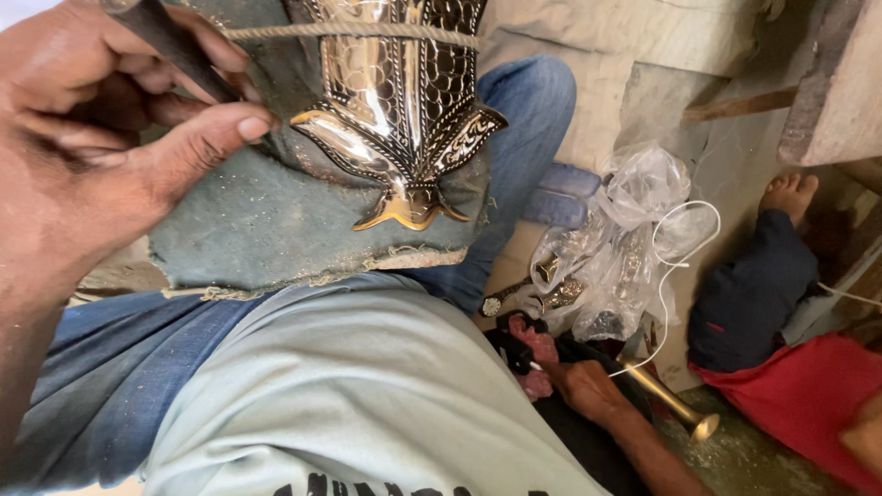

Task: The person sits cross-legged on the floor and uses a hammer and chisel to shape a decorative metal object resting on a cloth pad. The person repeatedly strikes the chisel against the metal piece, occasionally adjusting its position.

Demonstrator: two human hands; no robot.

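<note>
While left hand (101, 129) pinches tool (179, 46), brass plate (395, 110) lies just beside.

The left hand (101, 138) fills the upper left, fingers closed round a dark tool (179, 46) held slantwise, its thumb pressed beside an embossed brass piece (395, 119); the piece, shiny with dark scaled bands and a pointed gilt tip, lies on a worn grey-green pad (266, 230) across the jeans (110, 367), a cord (349, 30) stretched over its top; a pale shirt (358, 395) fills the foreground; at lower right the right hand (583, 386) rests near a pink cloth (533, 354), close to a brass horn (671, 404); a clear plastic bag (616, 248) of metal pieces lies beyond, a white cable (666, 276) looping over it; another person's foot (790, 195) and red garment (808, 395) show at the right.
</note>
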